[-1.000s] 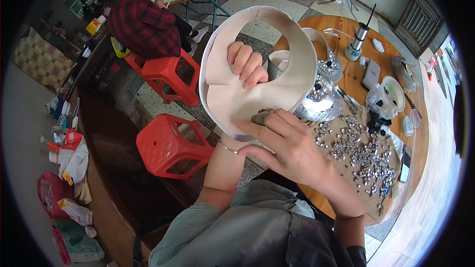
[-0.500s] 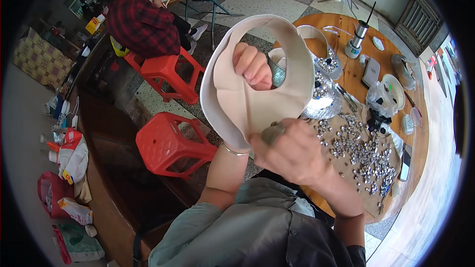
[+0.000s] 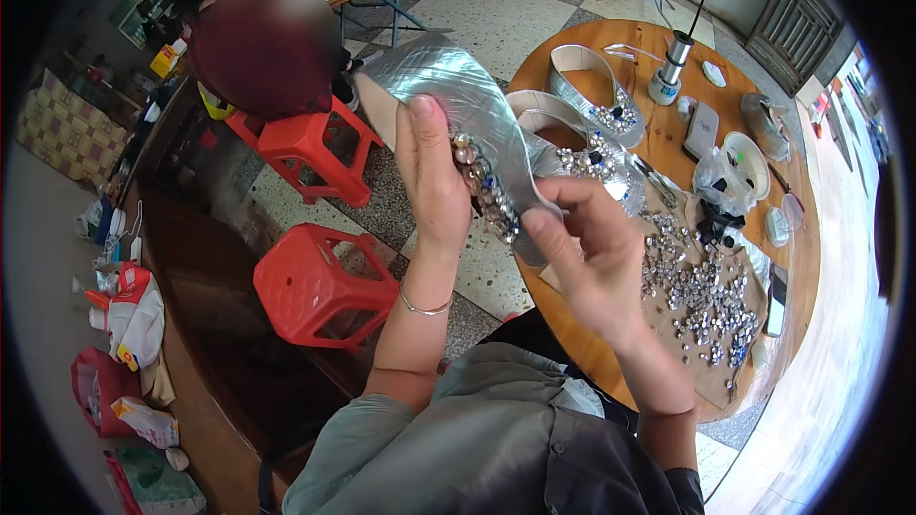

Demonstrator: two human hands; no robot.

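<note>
A silver shoe upper (image 3: 477, 100) with beige lining is held up in front of me, its shiny side now facing me. Pearls and clear and blue rhinestones (image 3: 489, 193) form a cluster along it. My left hand (image 3: 437, 176) is closed on the upper at its left side, thumb on the silver face beside the stones. On the lower right edge, my right hand (image 3: 601, 262) pinches the upper between thumb and fingers. Two more jewelled silver uppers, one at the back (image 3: 572, 86) and one nearer (image 3: 620, 181), lie on the round wooden table (image 3: 563, 310) beyond my right hand.
Loose rhinestones (image 3: 701, 300) cover brown paper on the table. Behind them are tweezers (image 3: 658, 176), a white bowl (image 3: 749, 157), a plastic bag (image 3: 718, 181) and a metal canister (image 3: 673, 67). Red stools (image 3: 320, 281) stand at left, where a person (image 3: 262, 52) sits.
The shoe upper has turned from its beige lining to its silver, jewelled face. My left hand has come out of its opening to grip the side; my right hand has shifted to the right edge.
</note>
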